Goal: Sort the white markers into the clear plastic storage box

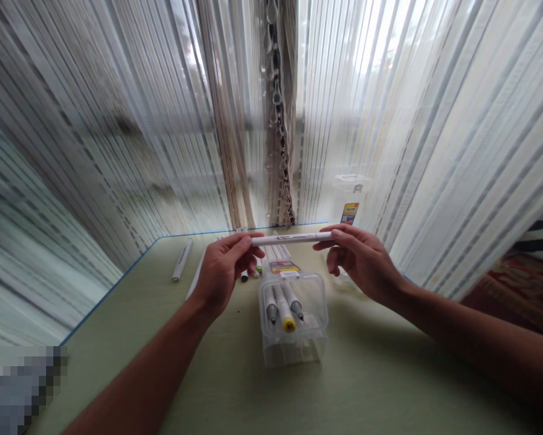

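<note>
A white marker (293,238) is held level above the table, pinched at both ends. My left hand (226,266) is closed on its left end, thumb against fingers. The other end sits between the thumb and fingers of my right hand (362,257). Below the marker stands a clear plastic case (316,302), with a few markers in its upper part; one has a yellow end (289,325) and two show grey ends. Behind it are more white markers (278,254), partly hidden by my left hand and the held marker.
One white marker (182,260) lies alone at the left of the green table (366,374). A clear container (353,190) with a yellow label stands behind my right hand. String curtains (162,121) hang along the table's far edge. A blurred, pixelated patch fills the lower left corner.
</note>
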`<state>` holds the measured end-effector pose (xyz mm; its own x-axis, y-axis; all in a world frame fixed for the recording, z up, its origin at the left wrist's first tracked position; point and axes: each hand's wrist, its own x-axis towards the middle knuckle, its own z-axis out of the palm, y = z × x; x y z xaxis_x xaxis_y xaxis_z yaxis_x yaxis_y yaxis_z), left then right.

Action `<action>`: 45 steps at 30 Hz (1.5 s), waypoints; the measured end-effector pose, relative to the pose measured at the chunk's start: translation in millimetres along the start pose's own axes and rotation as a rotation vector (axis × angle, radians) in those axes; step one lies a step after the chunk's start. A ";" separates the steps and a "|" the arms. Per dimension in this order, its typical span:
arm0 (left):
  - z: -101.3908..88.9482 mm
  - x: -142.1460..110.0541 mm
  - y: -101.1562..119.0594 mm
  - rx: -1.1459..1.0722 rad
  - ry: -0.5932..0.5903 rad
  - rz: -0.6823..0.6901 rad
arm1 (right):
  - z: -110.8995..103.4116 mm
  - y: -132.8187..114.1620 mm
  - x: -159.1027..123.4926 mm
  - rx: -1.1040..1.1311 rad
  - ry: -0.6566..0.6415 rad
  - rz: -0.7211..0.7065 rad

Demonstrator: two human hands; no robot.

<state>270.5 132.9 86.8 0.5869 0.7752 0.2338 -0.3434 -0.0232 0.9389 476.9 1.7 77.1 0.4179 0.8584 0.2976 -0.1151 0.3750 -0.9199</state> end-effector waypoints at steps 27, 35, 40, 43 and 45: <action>-1.1 1.7 -2.2 0.037 0.027 0.020 | -0.2 1.4 0.1 -0.032 0.028 -0.048; -1.3 2.5 -3.6 0.049 0.028 0.013 | -0.9 1.1 -0.3 -0.030 0.014 -0.065; -0.9 2.7 -3.7 0.051 0.034 0.011 | 0.0 1.8 1.2 -0.033 0.020 -0.080; -1.1 2.7 -3.7 0.054 0.037 0.008 | 0.0 2.7 1.2 -0.041 0.019 -0.085; -1.4 2.6 -4.0 0.057 0.039 0.008 | -0.4 3.7 1.0 -0.047 0.017 -0.087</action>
<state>272.4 135.9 83.3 0.5552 0.7987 0.2320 -0.3045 -0.0643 0.9503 477.3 3.8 73.9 0.4396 0.8170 0.3732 -0.0353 0.4309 -0.9017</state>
